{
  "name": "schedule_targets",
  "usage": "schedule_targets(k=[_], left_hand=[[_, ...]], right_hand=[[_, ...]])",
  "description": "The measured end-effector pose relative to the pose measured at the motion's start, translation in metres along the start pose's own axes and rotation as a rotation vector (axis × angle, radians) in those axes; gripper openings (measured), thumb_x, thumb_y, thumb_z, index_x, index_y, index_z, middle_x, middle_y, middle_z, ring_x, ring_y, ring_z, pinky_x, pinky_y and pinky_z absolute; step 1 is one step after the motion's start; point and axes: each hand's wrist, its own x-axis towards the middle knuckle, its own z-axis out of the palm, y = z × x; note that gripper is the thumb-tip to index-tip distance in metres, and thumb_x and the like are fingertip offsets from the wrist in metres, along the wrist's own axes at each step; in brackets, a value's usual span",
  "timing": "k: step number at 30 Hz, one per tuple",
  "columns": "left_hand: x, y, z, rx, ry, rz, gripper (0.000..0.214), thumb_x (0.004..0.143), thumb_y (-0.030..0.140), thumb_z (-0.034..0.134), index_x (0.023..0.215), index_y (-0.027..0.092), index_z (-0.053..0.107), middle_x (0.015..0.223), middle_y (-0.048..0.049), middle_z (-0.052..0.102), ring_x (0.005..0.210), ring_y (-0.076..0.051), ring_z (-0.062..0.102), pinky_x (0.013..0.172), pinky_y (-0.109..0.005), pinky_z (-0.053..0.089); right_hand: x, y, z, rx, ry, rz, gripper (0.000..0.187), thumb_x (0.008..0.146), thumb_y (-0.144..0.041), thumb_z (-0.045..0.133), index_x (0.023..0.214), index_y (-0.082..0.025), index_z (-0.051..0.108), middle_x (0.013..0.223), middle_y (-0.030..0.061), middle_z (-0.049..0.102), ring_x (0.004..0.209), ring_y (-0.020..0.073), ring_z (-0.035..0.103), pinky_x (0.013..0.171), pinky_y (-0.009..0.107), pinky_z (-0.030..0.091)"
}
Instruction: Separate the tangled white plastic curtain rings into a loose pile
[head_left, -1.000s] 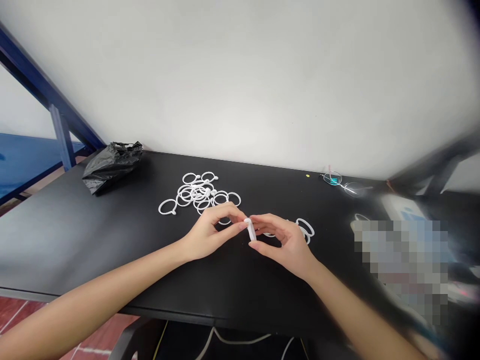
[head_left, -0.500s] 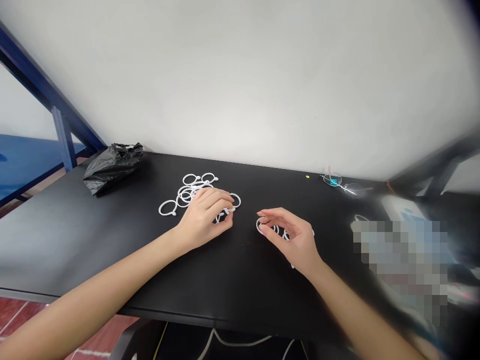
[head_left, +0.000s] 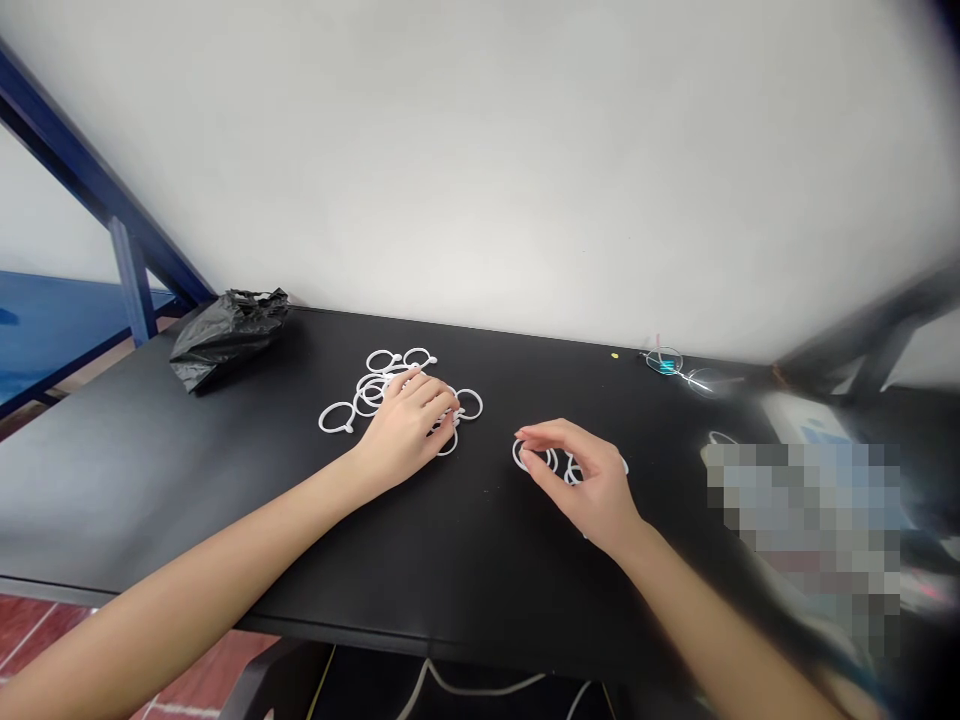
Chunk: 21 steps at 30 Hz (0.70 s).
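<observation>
The two-handed hold of a second ago has parted: my left grip curls over white rings; my right grip, slightly agape, overhangs other rings. Either's hold, I cannot tell.

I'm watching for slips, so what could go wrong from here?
The white rings partly under the left hand overlap, so lifting one might drag or snag its neighbours. The right hand is over a smaller group of rings and could nudge them out of place; whether it touches any is unclear.
</observation>
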Motion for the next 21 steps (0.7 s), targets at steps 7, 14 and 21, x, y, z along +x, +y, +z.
schedule_targets(k=[7,14,21], left_hand=[[-0.001,0.006,0.0,-0.04,0.038,0.032,0.012,0.094,0.014,0.05,0.09,0.019,0.06,0.091,-0.0028,0.068,0.087,-0.018,0.06,0.106,-0.045,0.038],[0.001,0.014,-0.001,-0.078,0.079,0.088,0.012,0.093,0.013,0.051,0.086,0.018,0.059,0.085,-0.0021,0.068,0.081,-0.015,0.059,0.103,-0.042,0.041],[0.001,0.017,-0.004,-0.092,0.087,0.13,0.012,0.093,0.012,0.052,0.085,0.018,0.058,0.081,-0.001,0.068,0.079,-0.015,0.061,0.102,-0.041,0.042]], right_hand=[[0.0,0.011,-0.002,-0.295,-0.172,-0.113,0.016,0.08,-0.016,0.075,0.093,-0.02,0.067,0.07,-0.0012,0.065,0.066,0.017,0.061,0.069,0.034,0.051],[-0.002,0.015,0.002,-0.271,-0.276,-0.052,0.02,0.083,-0.001,0.062,0.092,-0.019,0.065,0.076,-0.0006,0.062,0.073,0.0161,0.063,0.071,0.031,0.051],[0.0,0.012,0.003,-0.211,-0.102,-0.132,0.021,0.083,-0.001,0.057,0.091,-0.019,0.065,0.077,0.0006,0.059,0.067,0.0135,0.06,0.063,0.027,0.051]])
